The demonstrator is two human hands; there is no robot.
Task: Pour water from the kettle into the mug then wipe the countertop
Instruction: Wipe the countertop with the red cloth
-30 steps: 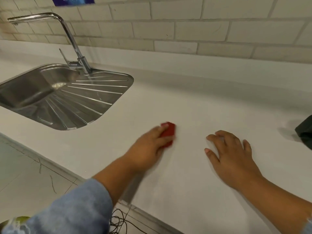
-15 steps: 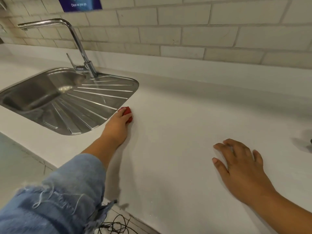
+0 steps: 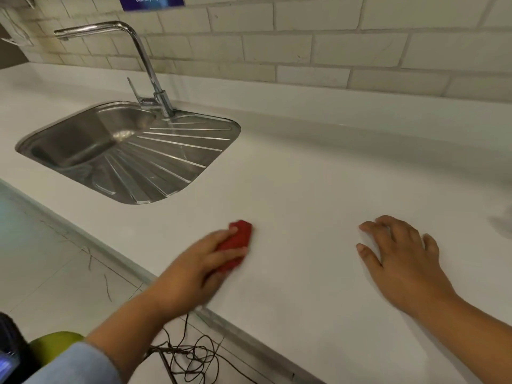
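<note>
My left hand (image 3: 199, 267) presses a small red cloth (image 3: 237, 239) onto the white countertop (image 3: 304, 189), near its front edge; its fingers curl over the cloth, and the hand is blurred with motion. To the right, my right hand (image 3: 401, 259) rests flat on the countertop, fingers spread, holding nothing. Neither kettle nor mug is in view.
A steel sink (image 3: 69, 145) with a ribbed drainer and a tall tap (image 3: 149, 70) is set in the counter at the left. A tiled wall runs along the back. Tangled wires (image 3: 188, 356) lie on the floor below the counter edge. A dark shadow (image 3: 504, 225) shows at the far right.
My left hand has swept the red cloth from beside the sink's drainer back toward the front middle of the counter. My right hand stays planted.
</note>
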